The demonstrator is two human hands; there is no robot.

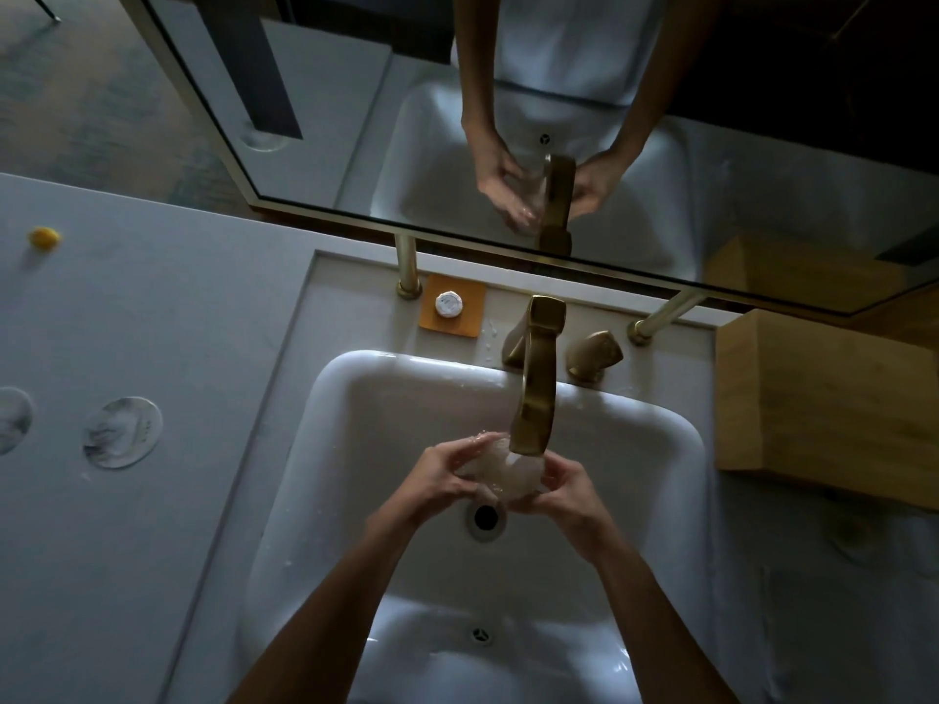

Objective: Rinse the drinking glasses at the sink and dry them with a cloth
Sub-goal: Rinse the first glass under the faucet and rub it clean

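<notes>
Clear glass (500,472) under gold tap (533,398), over white sink (355,398). Left hand (447,475) and right hand (564,487) curl fingers round it. Glass blurry, edges hard to see. No words readable on round white soap (449,303).

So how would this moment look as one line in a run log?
step: rinsing | glass: under faucet, over sink | left hand: holds glass | right hand: holds glass | drying: not yet

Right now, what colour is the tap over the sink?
Brass gold; the tap shows best in the head view.
</notes>
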